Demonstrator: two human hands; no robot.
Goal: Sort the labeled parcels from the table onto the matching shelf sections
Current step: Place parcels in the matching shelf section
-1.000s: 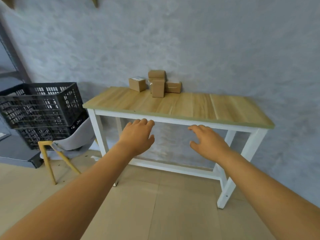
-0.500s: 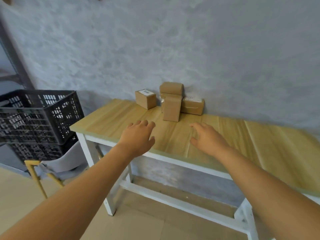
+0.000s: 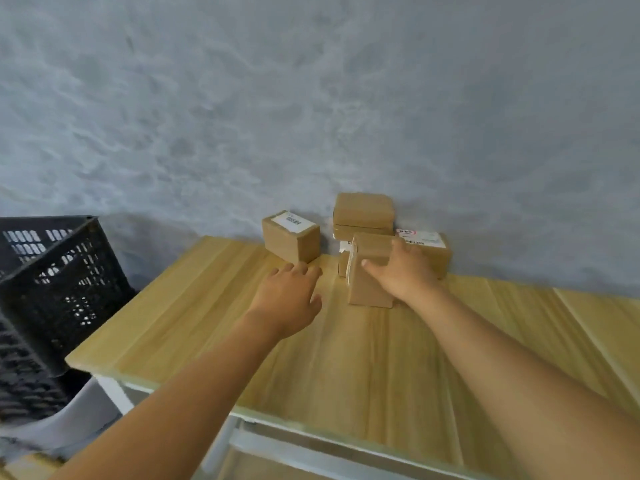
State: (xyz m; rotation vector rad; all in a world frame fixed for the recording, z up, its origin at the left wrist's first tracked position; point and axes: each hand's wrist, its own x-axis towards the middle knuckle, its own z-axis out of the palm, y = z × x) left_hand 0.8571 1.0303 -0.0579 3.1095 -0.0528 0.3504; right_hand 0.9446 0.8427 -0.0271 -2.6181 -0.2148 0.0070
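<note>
Several brown cardboard parcels stand at the back of the wooden table (image 3: 363, 358), against the wall. A labelled parcel (image 3: 291, 239) sits on the left. A plain parcel (image 3: 363, 211) is stacked on another one. An upright parcel (image 3: 367, 285) stands in front, and a labelled parcel (image 3: 431, 245) lies on the right. My left hand (image 3: 289, 299) hovers open over the table, fingertips just short of the left parcel. My right hand (image 3: 403, 271) touches the upright parcel, thumb across its front and fingers at its upper right edge, partly hiding the right parcel.
Black plastic crates (image 3: 52, 289) are stacked to the left of the table, on a grey chair seat (image 3: 69, 420). A grey textured wall (image 3: 311, 98) runs right behind the parcels. The table's white frame (image 3: 294, 452) shows at its near edge.
I have come closer to the table. Both hands have reached forward over it, the left up to the left parcel, the right onto the upright parcel.
</note>
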